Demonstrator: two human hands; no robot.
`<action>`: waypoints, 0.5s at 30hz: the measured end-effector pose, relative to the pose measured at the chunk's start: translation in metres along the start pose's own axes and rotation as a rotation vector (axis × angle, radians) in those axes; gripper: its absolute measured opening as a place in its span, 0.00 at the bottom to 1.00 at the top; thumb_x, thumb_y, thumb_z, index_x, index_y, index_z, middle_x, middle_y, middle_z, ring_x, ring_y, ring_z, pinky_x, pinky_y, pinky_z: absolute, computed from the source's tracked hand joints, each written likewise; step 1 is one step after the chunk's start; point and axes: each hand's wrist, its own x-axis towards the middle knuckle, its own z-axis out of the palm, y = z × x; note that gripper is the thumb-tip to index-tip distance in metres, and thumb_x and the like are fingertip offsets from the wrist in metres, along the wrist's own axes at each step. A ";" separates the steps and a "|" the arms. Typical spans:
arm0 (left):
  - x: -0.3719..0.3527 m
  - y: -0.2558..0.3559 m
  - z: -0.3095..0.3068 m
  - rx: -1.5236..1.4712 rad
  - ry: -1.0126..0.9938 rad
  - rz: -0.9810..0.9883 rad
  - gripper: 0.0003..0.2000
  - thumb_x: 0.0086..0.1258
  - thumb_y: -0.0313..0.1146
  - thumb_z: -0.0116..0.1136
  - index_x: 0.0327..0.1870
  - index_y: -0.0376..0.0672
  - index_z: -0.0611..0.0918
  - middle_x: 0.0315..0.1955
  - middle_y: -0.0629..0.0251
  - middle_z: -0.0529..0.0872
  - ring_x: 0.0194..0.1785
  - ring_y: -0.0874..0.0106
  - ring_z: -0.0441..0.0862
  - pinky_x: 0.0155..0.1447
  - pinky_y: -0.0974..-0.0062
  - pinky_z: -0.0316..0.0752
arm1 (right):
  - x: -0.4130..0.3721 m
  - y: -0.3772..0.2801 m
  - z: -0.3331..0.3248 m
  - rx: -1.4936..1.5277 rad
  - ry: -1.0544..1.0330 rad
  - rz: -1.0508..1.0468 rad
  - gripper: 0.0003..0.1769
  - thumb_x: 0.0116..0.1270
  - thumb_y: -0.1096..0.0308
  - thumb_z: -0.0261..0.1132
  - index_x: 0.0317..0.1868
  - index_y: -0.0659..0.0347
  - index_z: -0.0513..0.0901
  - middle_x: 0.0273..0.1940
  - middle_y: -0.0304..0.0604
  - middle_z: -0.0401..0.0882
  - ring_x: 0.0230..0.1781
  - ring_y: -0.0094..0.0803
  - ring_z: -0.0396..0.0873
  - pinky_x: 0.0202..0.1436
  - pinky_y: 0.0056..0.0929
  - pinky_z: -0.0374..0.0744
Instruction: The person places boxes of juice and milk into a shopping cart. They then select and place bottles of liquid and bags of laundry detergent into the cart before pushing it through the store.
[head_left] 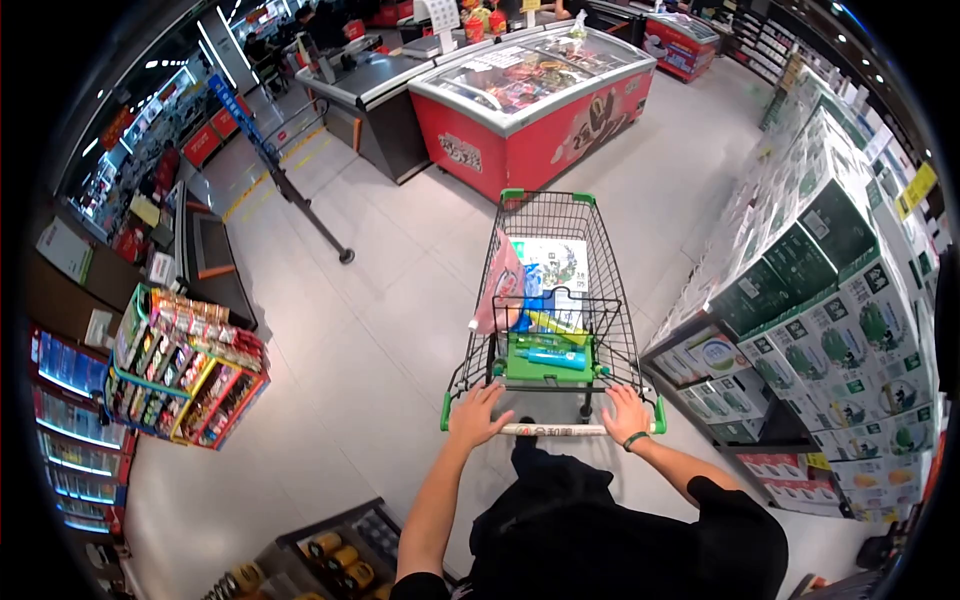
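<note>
A wire shopping cart (613, 270) with green corners stands in front of me. My left hand (480, 414) rests on the left part of its handle (560, 430), fingers stretched forward and thumb spread. On the right part lies my right hand (627, 412), its fingers also extended and apart, with a dark band at the wrist. Blue-green tubes (555, 357) lie on the green child-seat flap (548, 375). Beyond them in the basket are a pink bag (503, 290), a blue pack (535, 300), a yellow-green item (557, 325) and a white printed box (557, 262).
A red chest freezer (500, 155) stands ahead, beside a checkout counter (375, 90). Stacked white and green boxes (830, 330) line the right side. At left are a snack rack (190, 370) and a barrier pole (310, 215). A low shelf with jars (340, 555) is at the lower left.
</note>
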 end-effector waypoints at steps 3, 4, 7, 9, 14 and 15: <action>0.060 -0.030 -0.007 0.028 -0.026 0.069 0.29 0.70 0.60 0.59 0.65 0.52 0.81 0.67 0.74 0.80 0.73 0.64 0.72 0.57 0.60 0.82 | 0.043 0.000 0.007 0.022 0.029 0.038 0.26 0.63 0.58 0.67 0.60 0.58 0.80 0.63 0.44 0.76 0.71 0.48 0.67 0.70 0.45 0.73; 0.077 -0.038 -0.008 -0.030 -0.050 0.053 0.29 0.69 0.60 0.59 0.65 0.53 0.80 0.67 0.74 0.80 0.73 0.65 0.72 0.57 0.60 0.82 | 0.054 -0.005 0.004 0.050 -0.019 0.081 0.28 0.64 0.56 0.67 0.63 0.57 0.79 0.65 0.45 0.74 0.73 0.47 0.65 0.71 0.45 0.72; 0.139 -0.063 -0.007 -0.017 -0.084 0.075 0.29 0.70 0.60 0.58 0.67 0.55 0.79 0.68 0.75 0.79 0.74 0.69 0.70 0.59 0.58 0.81 | 0.097 0.000 0.004 0.088 -0.046 0.108 0.30 0.64 0.53 0.66 0.65 0.54 0.77 0.68 0.46 0.71 0.76 0.48 0.61 0.70 0.50 0.73; 0.177 -0.077 -0.008 -0.005 -0.169 0.087 0.29 0.71 0.60 0.56 0.68 0.57 0.77 0.70 0.76 0.77 0.75 0.69 0.68 0.61 0.58 0.80 | 0.122 0.002 0.007 0.096 -0.037 0.162 0.31 0.64 0.52 0.66 0.66 0.53 0.77 0.69 0.44 0.70 0.76 0.48 0.61 0.68 0.54 0.74; 0.270 -0.093 -0.006 0.019 -0.222 0.146 0.28 0.71 0.59 0.56 0.69 0.57 0.77 0.70 0.76 0.76 0.75 0.68 0.68 0.62 0.58 0.80 | 0.185 0.018 0.010 0.110 -0.009 0.277 0.30 0.65 0.51 0.65 0.66 0.50 0.78 0.70 0.42 0.68 0.77 0.46 0.58 0.65 0.56 0.75; 0.290 -0.093 -0.007 0.012 -0.240 0.173 0.28 0.71 0.59 0.56 0.69 0.57 0.77 0.70 0.76 0.76 0.75 0.68 0.68 0.62 0.58 0.80 | 0.198 0.021 0.006 0.115 -0.013 0.305 0.29 0.65 0.51 0.64 0.65 0.50 0.78 0.70 0.41 0.69 0.77 0.45 0.58 0.65 0.56 0.75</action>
